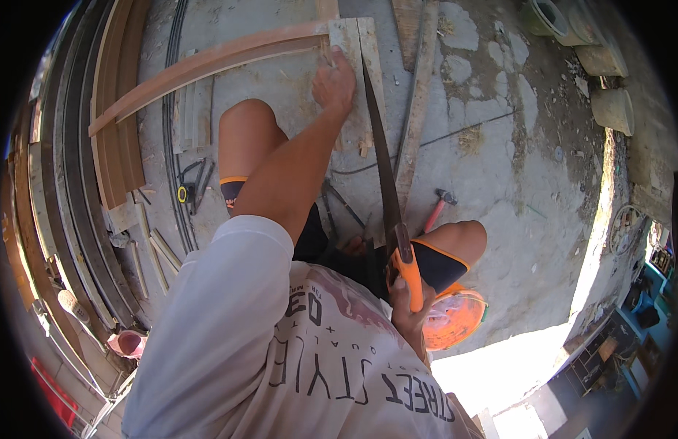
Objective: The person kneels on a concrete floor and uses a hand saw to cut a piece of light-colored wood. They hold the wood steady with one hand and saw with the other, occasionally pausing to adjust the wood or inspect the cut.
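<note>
My left hand [334,82], at the end of an outstretched arm, is closed on the near edge of a pale wooden board [345,31]. A long reddish wooden strip [214,62] meets that board beside my fingers and stretches off to the left. Low on the right, my right hand [407,301] is wrapped round the orange handle of a handsaw [383,161]. The dark blade points away from me, its tip lying at a narrow slit in the board. Part of the right hand is hidden behind the handle.
A red-handled hammer [438,208] lies on the concrete floor right of the saw. An orange bucket [456,320] stands beside my right knee. Long planks [108,95] and dark metal bars [72,168] line the left. A tape measure [182,194] and wood offcuts [154,249] lie nearby.
</note>
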A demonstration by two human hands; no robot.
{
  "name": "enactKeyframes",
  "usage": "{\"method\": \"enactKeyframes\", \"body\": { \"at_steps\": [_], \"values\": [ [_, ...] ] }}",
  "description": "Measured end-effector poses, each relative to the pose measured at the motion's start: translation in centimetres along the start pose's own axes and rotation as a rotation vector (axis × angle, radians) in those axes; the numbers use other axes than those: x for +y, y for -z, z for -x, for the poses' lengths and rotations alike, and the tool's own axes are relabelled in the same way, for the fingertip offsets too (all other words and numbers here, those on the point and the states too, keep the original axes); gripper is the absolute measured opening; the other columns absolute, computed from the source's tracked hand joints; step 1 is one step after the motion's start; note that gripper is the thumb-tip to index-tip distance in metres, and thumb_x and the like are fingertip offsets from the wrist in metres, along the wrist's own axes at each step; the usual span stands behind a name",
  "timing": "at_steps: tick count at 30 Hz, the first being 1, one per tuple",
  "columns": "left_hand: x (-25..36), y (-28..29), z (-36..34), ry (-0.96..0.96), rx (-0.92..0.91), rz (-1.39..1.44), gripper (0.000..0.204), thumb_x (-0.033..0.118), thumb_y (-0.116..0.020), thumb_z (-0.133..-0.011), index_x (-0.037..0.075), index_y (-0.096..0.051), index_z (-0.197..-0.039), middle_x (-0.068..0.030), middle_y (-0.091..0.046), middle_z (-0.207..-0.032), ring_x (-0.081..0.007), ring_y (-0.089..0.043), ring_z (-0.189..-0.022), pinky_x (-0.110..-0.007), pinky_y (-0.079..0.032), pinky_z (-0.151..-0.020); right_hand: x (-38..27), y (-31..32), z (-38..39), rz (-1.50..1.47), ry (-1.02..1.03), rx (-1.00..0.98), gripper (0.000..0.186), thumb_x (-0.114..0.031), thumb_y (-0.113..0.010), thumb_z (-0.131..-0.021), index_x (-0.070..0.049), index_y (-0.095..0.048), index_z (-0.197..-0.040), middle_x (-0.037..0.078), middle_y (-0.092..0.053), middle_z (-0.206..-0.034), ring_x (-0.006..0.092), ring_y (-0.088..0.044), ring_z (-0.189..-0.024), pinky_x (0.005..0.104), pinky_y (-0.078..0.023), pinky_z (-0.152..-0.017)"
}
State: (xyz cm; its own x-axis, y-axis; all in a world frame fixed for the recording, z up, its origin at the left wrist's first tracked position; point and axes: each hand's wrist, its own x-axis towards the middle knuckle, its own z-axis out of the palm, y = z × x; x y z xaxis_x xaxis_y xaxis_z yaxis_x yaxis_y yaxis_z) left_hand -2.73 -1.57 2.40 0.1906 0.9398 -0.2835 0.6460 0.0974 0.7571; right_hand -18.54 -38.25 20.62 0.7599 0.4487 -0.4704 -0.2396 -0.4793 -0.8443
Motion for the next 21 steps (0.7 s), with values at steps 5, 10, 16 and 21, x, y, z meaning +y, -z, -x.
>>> {"method": "enactKeyframes", "body": {
  "at_steps": [5,10,16,21],
  "values": [
    [-1.8,-1.7,-1.4,-0.080,-0.001,0.010,0.075,0.058,-0.038,-0.107,-0.006,-0.062,-0.140,-0.0374,-0.069,-0.122,-0.0545,-0.064,-0.119,-0.057,-0.047,-0.106,2.2,-1.8,-4.3,-0.118,0.148,0.049,0.033,-0.025,-0.062,-0.104,0.007,-0.070,-0.105,0.003,-0.064,-0.077,0.0091,-0.058,-0.071,0.0288,-0.046,-0.065],
    [-1.4,-1.2,-0.7,-0.022,-0.003,0.023,0.075,0.057,-0.039,-0.108,-0.008,-0.060,-0.141,-0.0379,-0.068,-0.123,-0.0548,-0.064,-0.120,-0.057,-0.046,-0.107,-3.6,-6.4,-18.6,-0.074,0.060,0.023,0.033,-0.023,-0.067,-0.104,0.003,-0.064,-0.084,-0.004,-0.050,-0.067,0.0060,-0.044,-0.063,0.0291,-0.038,-0.057],
    [-0.9,-0.5,-0.3,-0.019,-0.015,0.023,0.075,0.055,-0.040,-0.108,-0.007,-0.058,-0.145,-0.0382,-0.067,-0.126,-0.0542,-0.063,-0.122,-0.056,-0.045,-0.109,2.5,-0.6,0.9,-0.020,0.137,0.078,0.047,-0.035,-0.061,-0.104,0.010,-0.069,-0.116,0.002,-0.060,-0.068,0.0070,-0.055,-0.065,0.0258,-0.045,-0.061],
    [-1.5,-1.8,-0.6,-0.052,0.040,0.033,0.074,0.055,-0.039,-0.108,-0.007,-0.058,-0.145,-0.0384,-0.067,-0.127,-0.0543,-0.062,-0.123,-0.056,-0.044,-0.110,3.8,-1.1,-1.6,-0.050,0.174,0.092,0.042,-0.031,-0.061,-0.105,0.009,-0.069,-0.110,0.004,-0.062,-0.070,0.0096,-0.056,-0.065,0.0291,-0.045,-0.061]
  ]
}}
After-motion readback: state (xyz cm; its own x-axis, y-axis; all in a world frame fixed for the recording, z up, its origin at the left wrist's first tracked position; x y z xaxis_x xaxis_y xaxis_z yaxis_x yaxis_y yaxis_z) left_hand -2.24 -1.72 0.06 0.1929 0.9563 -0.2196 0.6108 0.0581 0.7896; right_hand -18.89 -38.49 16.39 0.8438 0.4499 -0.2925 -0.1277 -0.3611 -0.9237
